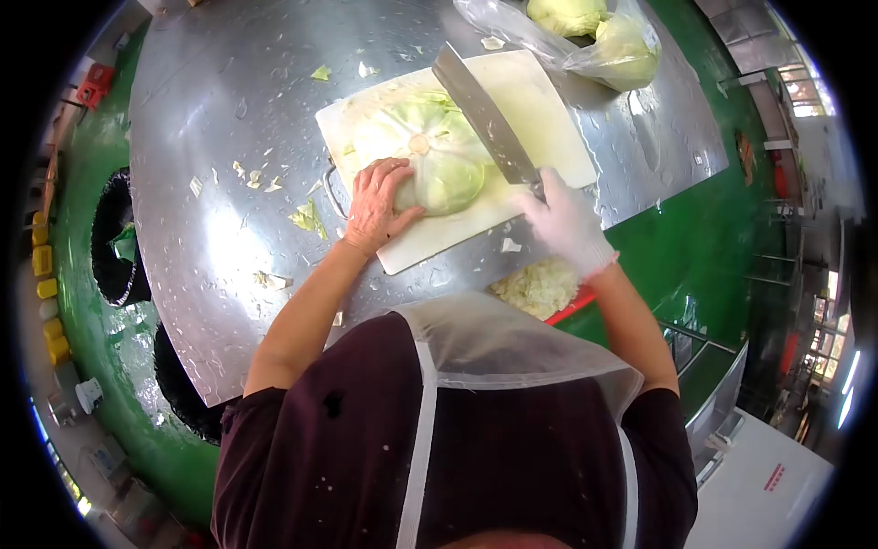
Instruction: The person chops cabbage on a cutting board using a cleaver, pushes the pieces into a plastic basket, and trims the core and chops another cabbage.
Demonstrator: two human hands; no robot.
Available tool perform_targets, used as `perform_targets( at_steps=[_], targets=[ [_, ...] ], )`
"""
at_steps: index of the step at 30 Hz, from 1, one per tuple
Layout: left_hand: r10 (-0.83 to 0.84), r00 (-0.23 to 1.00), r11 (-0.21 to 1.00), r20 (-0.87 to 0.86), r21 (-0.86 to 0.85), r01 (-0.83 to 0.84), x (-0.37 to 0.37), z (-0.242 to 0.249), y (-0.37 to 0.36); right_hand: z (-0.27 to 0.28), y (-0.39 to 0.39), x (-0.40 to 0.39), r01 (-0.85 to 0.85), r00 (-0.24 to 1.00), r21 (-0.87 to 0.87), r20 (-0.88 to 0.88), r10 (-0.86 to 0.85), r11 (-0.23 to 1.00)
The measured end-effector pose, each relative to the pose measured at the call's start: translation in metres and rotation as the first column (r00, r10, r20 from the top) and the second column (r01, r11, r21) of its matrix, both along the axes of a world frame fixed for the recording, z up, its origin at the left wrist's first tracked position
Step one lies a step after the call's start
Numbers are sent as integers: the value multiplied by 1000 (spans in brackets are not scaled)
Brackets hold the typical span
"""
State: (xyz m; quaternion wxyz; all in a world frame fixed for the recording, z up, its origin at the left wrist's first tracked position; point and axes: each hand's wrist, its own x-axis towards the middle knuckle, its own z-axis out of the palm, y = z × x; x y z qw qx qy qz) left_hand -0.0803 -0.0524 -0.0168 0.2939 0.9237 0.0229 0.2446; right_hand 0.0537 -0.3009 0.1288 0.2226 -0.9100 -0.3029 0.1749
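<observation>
Two hands are at work: one left hand point(377, 203) and one right hand point(560, 224), with one white glove between the pair. There is one surface point(210, 110), and on it one cutting board point(553, 114), one broad knife point(483, 114) and one cabbage head point(439, 165) on the board. At the far right sits one clear plastic bag point(517, 27) with two pale green cabbages point(626, 57) visible. One heap of cut cabbage point(538, 288) lies at the near right. Loose leaf scraps point(309, 218) number more than ten, too small to count exactly. Left of the surface stand two black bins point(101, 238) and at least four yellow containers point(42, 259).
</observation>
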Motion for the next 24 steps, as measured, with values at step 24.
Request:
perform_targets(
  at_steps=[24],
  targets=[
    [146,988,983,57,-124,-138,-21,-10,-17,-31,40,12,-67,998,-115,-8,67,991]
  ],
)
